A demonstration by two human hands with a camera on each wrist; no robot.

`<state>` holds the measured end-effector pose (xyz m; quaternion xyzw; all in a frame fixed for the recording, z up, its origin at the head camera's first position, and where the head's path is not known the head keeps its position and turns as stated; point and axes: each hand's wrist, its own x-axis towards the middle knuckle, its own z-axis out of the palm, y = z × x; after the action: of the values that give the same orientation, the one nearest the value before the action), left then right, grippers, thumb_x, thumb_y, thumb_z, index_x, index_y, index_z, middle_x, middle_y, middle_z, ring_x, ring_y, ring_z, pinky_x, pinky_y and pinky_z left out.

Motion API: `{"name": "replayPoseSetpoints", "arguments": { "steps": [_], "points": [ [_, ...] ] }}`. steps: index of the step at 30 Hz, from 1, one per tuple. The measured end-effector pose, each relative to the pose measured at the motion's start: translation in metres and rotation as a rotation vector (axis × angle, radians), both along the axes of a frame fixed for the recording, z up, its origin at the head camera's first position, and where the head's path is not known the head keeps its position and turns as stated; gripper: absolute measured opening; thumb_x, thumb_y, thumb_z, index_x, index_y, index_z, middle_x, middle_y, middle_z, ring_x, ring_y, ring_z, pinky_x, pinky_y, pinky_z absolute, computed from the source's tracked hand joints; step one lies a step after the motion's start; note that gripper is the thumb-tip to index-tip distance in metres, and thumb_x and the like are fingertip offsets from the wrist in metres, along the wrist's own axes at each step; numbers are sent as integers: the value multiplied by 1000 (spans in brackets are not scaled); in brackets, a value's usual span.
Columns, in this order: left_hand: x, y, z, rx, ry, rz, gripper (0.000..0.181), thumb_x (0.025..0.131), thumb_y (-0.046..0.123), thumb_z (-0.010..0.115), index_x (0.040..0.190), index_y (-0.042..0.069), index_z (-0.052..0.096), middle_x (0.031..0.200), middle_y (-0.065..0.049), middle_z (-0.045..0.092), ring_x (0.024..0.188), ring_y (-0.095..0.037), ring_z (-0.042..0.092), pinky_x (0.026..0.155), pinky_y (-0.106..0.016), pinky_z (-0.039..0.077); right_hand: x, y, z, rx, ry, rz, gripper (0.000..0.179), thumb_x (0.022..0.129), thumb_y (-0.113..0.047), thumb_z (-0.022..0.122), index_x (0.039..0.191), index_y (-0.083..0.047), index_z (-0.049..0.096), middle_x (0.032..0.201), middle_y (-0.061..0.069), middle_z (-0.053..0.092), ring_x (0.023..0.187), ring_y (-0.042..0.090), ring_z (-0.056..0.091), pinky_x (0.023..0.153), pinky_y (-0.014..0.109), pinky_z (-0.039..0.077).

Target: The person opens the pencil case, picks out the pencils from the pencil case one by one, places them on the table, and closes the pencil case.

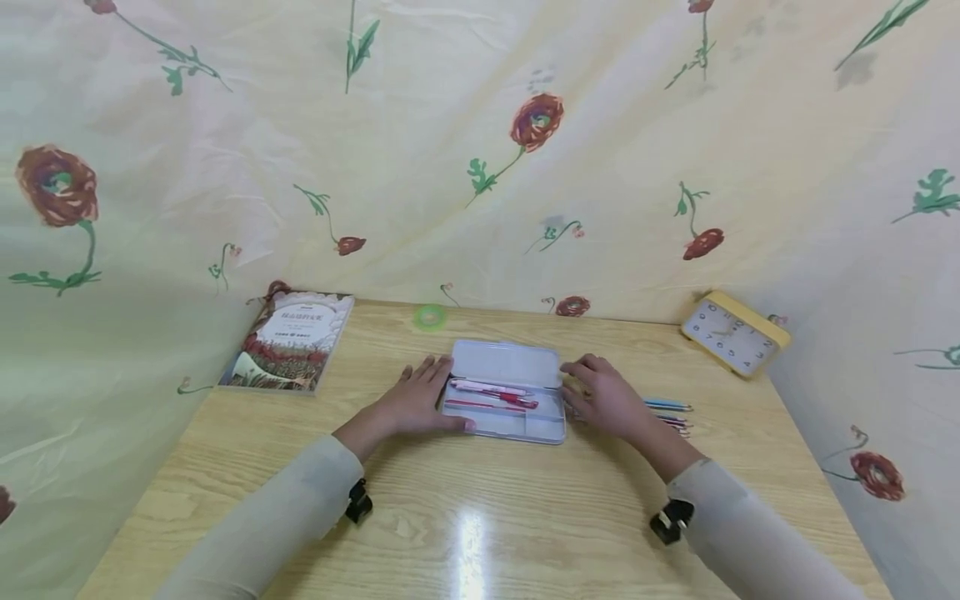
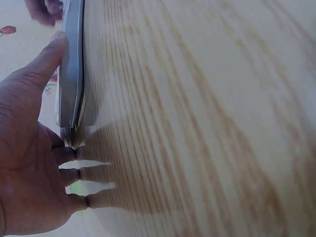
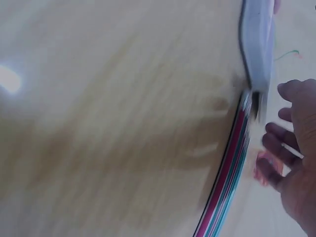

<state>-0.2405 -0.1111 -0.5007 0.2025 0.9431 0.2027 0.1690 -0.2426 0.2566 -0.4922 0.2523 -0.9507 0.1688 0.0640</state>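
A pale pencil case [image 1: 546, 427] lies with its lid [image 1: 504, 363] folded back on the wooden table. Inside the tray are a white-and-red pen [image 1: 480, 387] and a red pen [image 1: 519, 402]. My left hand [image 1: 412, 407] is at the case's left side, fingers extended, its thumb touching the near-left corner; the left wrist view shows that thumb against the case's side [image 2: 71, 79]. My right hand [image 1: 606, 400] hovers by the right edge with loosely bent fingers, holding nothing. Several colored pencils [image 1: 667, 407] lie beneath and beyond it, their ends close to the case in the right wrist view.
A book [image 1: 288, 342] lies at the back left. Behind the case is a green ring [image 1: 430, 317], a roll of tape by its look. At the back right a yellow clock [image 1: 735, 333] stands near the floral cloth [image 1: 420, 167] that lines the back and sides.
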Motion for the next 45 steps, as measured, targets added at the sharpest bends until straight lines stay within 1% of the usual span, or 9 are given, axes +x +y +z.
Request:
{"name": "replayPoseSetpoints", "arguments": {
  "steps": [5, 9, 18, 22, 26, 31, 34, 39, 45],
  "points": [
    [0, 1, 0, 2, 2, 0, 136, 89, 85, 71, 178, 6, 6, 188, -13, 9, 176, -36, 3, 142, -60, 5, -21, -27, 2, 21, -181, -71, 65, 110, -36, 69, 162, 0, 52, 155, 33, 57, 139, 52, 60, 114, 66, 55],
    [-1, 1, -1, -9, 5, -1, 136, 88, 87, 70, 178, 7, 6, 188, -13, 9, 176, -35, 3, 142, -60, 6, -33, -42, 3, 25, -216, -99, 69, 111, -38, 66, 166, -1, 47, 163, 35, 50, 148, 59, 51, 121, 71, 45],
    [0, 2, 1, 22, -2, 7, 139, 87, 85, 73, 178, 5, 4, 187, -16, 10, 175, -37, 4, 142, -61, 5, -42, -49, 3, -13, -218, -151, 68, 109, -32, 68, 167, -4, 46, 160, 33, 49, 139, 59, 49, 111, 71, 52],
    [0, 3, 1, 63, -5, 19, 141, 86, 81, 78, 178, 6, 2, 187, -17, 12, 175, -38, 7, 141, -63, 5, -39, -48, 7, -21, -147, -149, 69, 106, -30, 71, 166, -7, 47, 158, 29, 46, 135, 54, 46, 106, 68, 53],
    [1, 2, 1, 52, -2, 29, 142, 86, 80, 78, 178, 6, 0, 188, -16, 10, 175, -37, 7, 142, -62, 6, -32, -46, 13, -11, 7, -107, 67, 104, -29, 73, 163, -6, 50, 152, 25, 47, 125, 49, 44, 99, 60, 49],
    [1, 2, 4, 40, 3, 22, 140, 87, 80, 77, 177, 2, 3, 187, -19, 9, 175, -38, 7, 141, -62, 6, -16, -43, 17, -16, 168, 11, 59, 101, -31, 79, 152, -9, 63, 131, 17, 51, 109, 37, 42, 86, 47, 38],
    [0, 1, 4, 33, 2, 17, 138, 88, 80, 76, 177, 1, 7, 187, -19, 9, 175, -38, 6, 142, -61, 5, -2, -44, 17, 9, 219, 106, 49, 99, -36, 81, 140, -12, 72, 121, 10, 54, 104, 30, 46, 82, 44, 40],
    [0, 0, 4, 63, -2, 31, 138, 87, 77, 80, 177, 2, 9, 186, -20, 12, 175, -38, 7, 141, -62, 5, 14, -53, 12, 121, 191, 218, 52, 102, -52, 76, 140, -16, 73, 126, 7, 62, 110, 28, 57, 85, 50, 54],
    [5, 6, 5, 108, 68, 23, 137, 85, 68, 89, 179, 9, 8, 184, -23, 20, 172, -44, 18, 139, -66, 14, 23, -65, 1, 256, 32, 191, 85, 103, -73, 61, 166, -17, 51, 161, 15, 55, 145, 40, 58, 111, 70, 53]
  ]
}}
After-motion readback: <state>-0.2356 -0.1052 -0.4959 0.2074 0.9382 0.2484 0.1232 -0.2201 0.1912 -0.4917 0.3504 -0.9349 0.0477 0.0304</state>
